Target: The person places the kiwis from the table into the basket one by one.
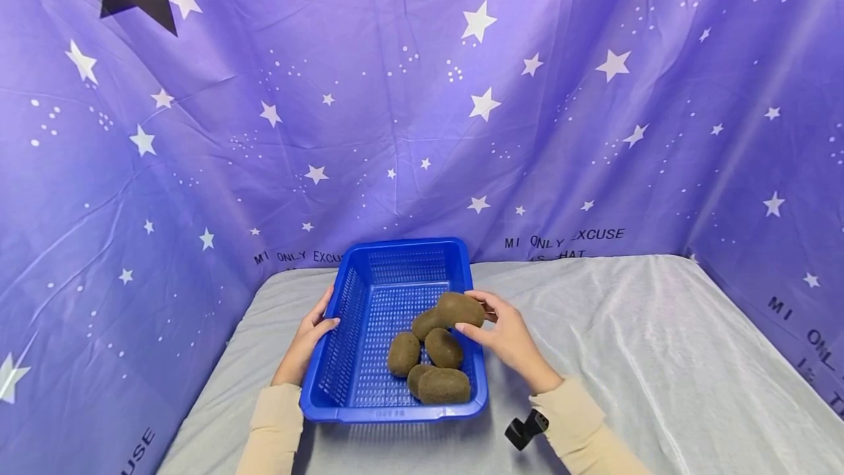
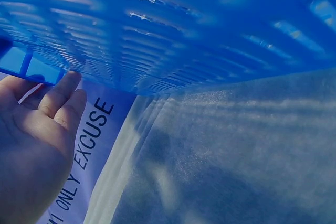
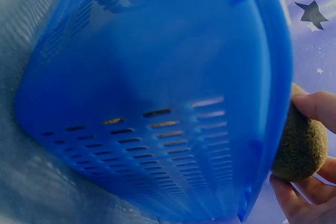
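Observation:
A blue plastic basket [image 1: 369, 413] with slotted walls stands on the cloth-covered table. My left hand [image 1: 310, 336] grips its left rim, thumb on top and fingers against the outer side; the left wrist view shows those fingers [image 2: 63, 98] under the edge. My right hand [image 1: 508, 332] holds a brown kiwi [image 1: 460, 310] between thumb and fingers at the right rim. In the right wrist view this fuzzy kiwi [image 3: 300, 148] shows just beyond the basket's edge. Several more kiwis, among them one at the front [image 1: 445, 385], lie in the basket's right half.
A light grey cloth [image 1: 626, 358] covers the table. Purple star-print curtains [image 1: 409, 130] hang behind it and along both sides, with the back one close to the basket's far end. A black device [image 1: 526, 429] is strapped at the right wrist.

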Demonstrator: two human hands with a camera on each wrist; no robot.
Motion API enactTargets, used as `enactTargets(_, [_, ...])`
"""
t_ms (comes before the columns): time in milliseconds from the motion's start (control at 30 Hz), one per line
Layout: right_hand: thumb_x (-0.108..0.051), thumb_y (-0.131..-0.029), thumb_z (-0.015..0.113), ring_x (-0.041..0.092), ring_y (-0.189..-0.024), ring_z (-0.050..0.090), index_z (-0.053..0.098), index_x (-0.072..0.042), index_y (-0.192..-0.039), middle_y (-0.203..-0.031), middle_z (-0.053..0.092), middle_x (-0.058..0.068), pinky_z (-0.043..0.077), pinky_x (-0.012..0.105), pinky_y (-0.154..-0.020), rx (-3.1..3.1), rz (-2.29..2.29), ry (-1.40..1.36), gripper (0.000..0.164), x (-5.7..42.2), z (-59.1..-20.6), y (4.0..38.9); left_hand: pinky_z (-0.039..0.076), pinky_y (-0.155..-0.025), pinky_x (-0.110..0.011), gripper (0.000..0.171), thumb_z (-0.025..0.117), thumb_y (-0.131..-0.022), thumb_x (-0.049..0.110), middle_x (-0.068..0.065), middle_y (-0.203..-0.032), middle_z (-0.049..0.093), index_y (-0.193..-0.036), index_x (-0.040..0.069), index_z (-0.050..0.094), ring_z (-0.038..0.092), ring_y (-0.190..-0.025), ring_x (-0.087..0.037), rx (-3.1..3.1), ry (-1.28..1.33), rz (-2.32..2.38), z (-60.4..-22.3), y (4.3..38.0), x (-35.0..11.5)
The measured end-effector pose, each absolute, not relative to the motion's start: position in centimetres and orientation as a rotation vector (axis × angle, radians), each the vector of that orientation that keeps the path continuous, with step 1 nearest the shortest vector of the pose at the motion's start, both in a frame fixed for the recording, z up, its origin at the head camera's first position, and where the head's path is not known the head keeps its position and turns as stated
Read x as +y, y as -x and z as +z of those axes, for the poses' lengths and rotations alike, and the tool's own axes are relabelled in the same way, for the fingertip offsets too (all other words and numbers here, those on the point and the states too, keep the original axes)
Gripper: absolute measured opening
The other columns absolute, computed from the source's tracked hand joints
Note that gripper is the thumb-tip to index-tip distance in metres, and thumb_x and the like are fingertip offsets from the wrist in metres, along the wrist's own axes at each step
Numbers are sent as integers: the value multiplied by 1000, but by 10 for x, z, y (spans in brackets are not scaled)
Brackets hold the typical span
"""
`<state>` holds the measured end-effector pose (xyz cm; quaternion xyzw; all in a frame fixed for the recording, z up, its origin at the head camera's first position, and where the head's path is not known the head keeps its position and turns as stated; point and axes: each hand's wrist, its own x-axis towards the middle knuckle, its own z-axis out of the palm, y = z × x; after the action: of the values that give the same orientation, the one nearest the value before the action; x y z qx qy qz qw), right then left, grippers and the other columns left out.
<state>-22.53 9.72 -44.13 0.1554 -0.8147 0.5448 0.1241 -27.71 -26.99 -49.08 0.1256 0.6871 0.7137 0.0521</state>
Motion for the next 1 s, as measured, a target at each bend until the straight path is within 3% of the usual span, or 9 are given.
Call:
enactTargets(233, [-19,-74,79,21,-98,60,61,-5,-121,-113,63,9,49,37,-86,-2384,1546,-516,51,90,-442,225,47,-87,-26,68,46,-95,7,-15,-155,15,-153,14,12,44,-116,-12,2082,-385,2175,-491,276,-270])
enactTargets(567, [-20,-75,80,17,-93,59,62,-3,-120,-111,64,6,50,27,-78,-2393,1497,-642,51,82,-442,227,48,-87,-29,67,46,-95,8,-13,-154,19,-153,20,13,45,-117,-17,2045,-342,2182,-491,275,-270])
enactTargets(833, [-24,-77,78,17,-90,59,61,-3,-121,-113,62,7,50,30,-77,-2439,1427,-767,52,72,-441,229,48,-86,-29,68,46,-95,7,-19,-154,17,-153,18,12,47,-114,-16,2060,-375,2181,-493,277,-270])
enactTargets(1000, [-23,-78,77,17,-92,59,61,-3,-122,-114,62,7,50,30,-78,-2463,1386,-856,52,71,-445,230,48,-86,-29,68,47,-94,7,-15,-154,20,-153,20,15,46,-116,-17,2058,-352,2192,-494,278,-270])
